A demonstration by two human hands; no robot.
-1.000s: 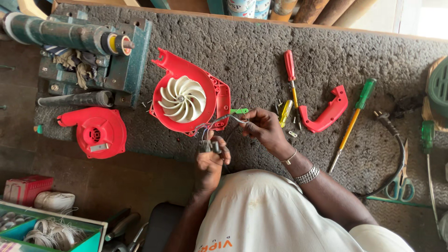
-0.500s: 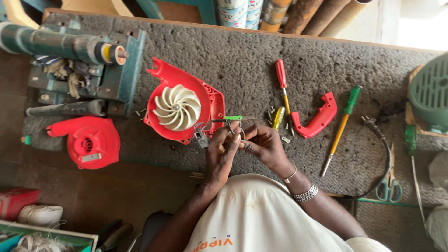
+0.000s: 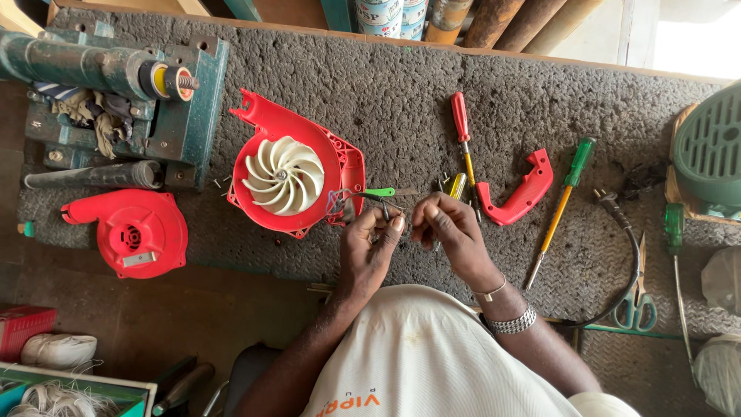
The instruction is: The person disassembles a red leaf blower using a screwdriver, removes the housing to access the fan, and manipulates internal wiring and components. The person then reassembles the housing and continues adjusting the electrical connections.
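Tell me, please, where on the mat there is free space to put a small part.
Bare mat lies between the red fan housing and the red screwdriver. It is crowded around both hands, left hand and right hand, and the red handle piece.

Surface [image 3: 401,93] items: red motor cover [image 3: 127,230] at 9 o'clock; green vise [image 3: 116,93] at 10; red handle piece [image 3: 519,190], green-handled screwdriver [image 3: 562,197] at 3; scissors [image 3: 637,297] at 4

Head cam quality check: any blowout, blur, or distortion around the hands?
Head view: top-right corner blown out by daylight; light on the mat soft, shadows faint. Left hand, right hand and red fan housing sharp. Slight wide-angle bending at the edges.
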